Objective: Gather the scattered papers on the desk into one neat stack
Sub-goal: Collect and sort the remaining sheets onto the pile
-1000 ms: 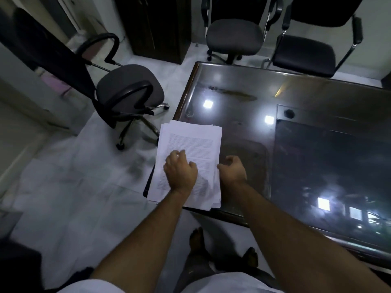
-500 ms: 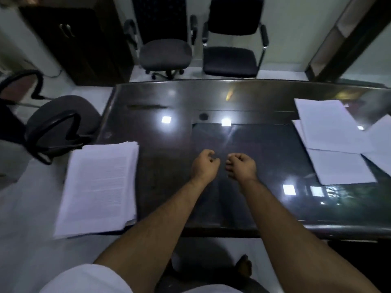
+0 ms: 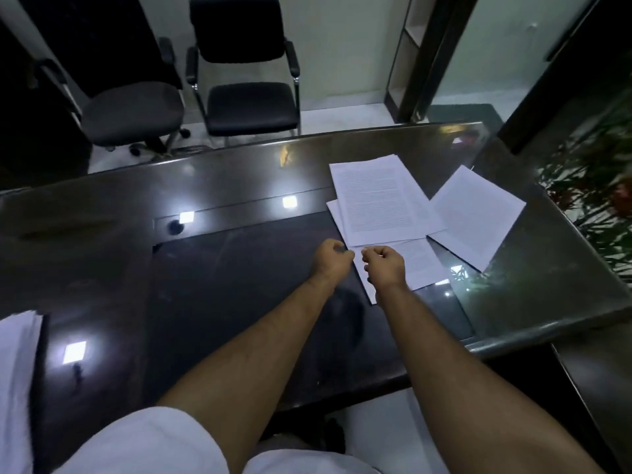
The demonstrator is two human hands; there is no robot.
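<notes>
Several loose white papers lie on the right part of the dark glossy desk. A printed sheet is on top, a second printed sheet pokes out below it, and a blank-looking sheet lies angled to the right. The gathered stack sits at the desk's near left corner, cut off by the frame edge. My left hand hovers with curled fingers just left of the loose papers, holding nothing. My right hand, also curled, is over the lower sheet's left edge; contact is unclear.
A dark desk mat covers the middle of the desk. Two black chairs stand behind the far edge. A leafy plant is beyond the desk's right end, next to a lower side surface.
Both hands left the stack at the left corner and moved right across the desk with the view. They are now at the loose papers, fingers still curled.
</notes>
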